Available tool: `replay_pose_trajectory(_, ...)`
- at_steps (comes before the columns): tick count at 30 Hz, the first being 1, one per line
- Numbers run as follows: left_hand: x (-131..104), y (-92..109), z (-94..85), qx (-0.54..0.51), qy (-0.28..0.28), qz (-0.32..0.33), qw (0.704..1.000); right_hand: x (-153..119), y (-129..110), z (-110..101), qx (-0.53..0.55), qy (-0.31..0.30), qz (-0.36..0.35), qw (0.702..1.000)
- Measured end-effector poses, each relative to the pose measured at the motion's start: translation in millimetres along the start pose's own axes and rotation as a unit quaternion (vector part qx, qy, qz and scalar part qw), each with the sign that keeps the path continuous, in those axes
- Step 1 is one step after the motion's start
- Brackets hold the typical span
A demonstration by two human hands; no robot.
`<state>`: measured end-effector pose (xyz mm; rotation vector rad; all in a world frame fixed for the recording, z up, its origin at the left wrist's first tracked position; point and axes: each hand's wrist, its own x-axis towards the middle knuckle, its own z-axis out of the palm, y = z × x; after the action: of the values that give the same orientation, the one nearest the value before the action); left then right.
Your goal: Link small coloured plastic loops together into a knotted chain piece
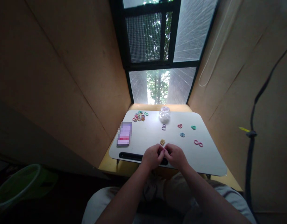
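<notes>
Near the front edge of the white lap table (pixel 143 133), my left hand (pixel 153 156) and my right hand (pixel 175 155) meet with fingertips closed in a pinch. Between them shows a bit of a small pink hair tie (pixel 164 150), mostly hidden by the fingers. Just beyond the fingertips lies a yellow bunch of hair ties (pixel 162 142). Farther off are purple ties (pixel 164 127), a red bunch (pixel 180 126), a blue bunch (pixel 182 134), a green bunch (pixel 193 127) and a pair of pink ties (pixel 198 143).
A mixed pile of coloured hair ties (pixel 139 116) lies at the back left. Behind the sorted ties stands a clear container (pixel 164 115). A phone (pixel 124 133) rests at the left edge, near a black slot (pixel 130 156). Walls flank the table; a green basket (pixel 24 180) sits lower left.
</notes>
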<state>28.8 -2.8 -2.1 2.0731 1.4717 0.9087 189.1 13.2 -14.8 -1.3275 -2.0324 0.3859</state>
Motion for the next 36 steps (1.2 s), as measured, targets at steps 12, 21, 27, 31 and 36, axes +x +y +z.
replay_pose_trajectory(12, -0.9, -1.6, -0.2, -0.010, 0.010, 0.003, 1.000, 0.6, -1.4, -0.3, -0.003, -0.001, 0.001, 1.000)
replay_pose_trajectory(21, -0.9, -4.6, 1.4, -0.015, 0.006, 0.005, 1.000, 0.1, 0.6, 2.1, -0.005, -0.005, 0.001, 1.000)
replay_pose_trajectory(27, -1.0, -3.3, -0.2, -0.018, 0.005, 0.000, 1.000, 0.0, 1.4, 3.5, 0.000, -0.001, 0.000, 1.000)
replay_pose_trajectory(31, -1.9, -2.3, -1.5, -0.018, 0.004, -0.005, 1.000, -0.6, 1.4, 4.0, 0.007, 0.003, 0.001, 1.000)
replay_pose_trajectory(36, -2.7, -5.1, -0.5, -0.028, 0.006, 0.002, 1.000, -1.3, 1.4, 4.6, 0.012, 0.002, 0.005, 1.000)
